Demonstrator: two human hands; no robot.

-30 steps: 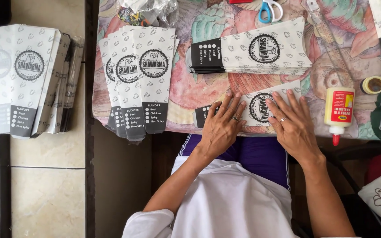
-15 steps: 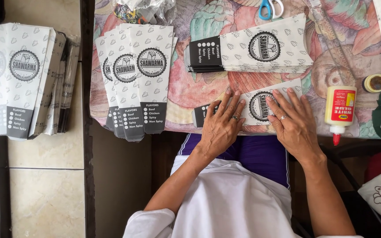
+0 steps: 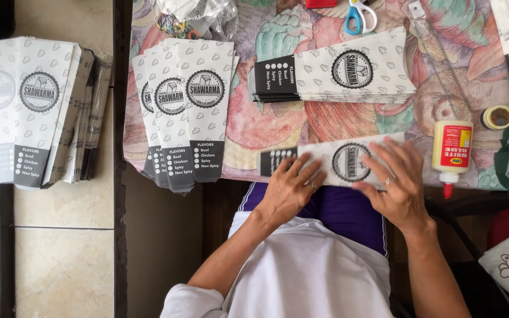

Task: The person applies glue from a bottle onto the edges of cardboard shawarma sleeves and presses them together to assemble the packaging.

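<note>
Hands press flat on a paper food sleeve [image 3: 349,162] that lies at the near edge of the table [image 3: 278,126]. The left hand [image 3: 290,188] has its fingers spread out on the black end of the sleeve. The right hand [image 3: 399,185] has its fingers spread on the white end. Neither hand grips anything. A white glue bottle [image 3: 452,150] lies just beside the right hand. A stack of sleeves [image 3: 337,73] sits farther back. Blue scissors [image 3: 360,15] lie at the far edge.
</note>
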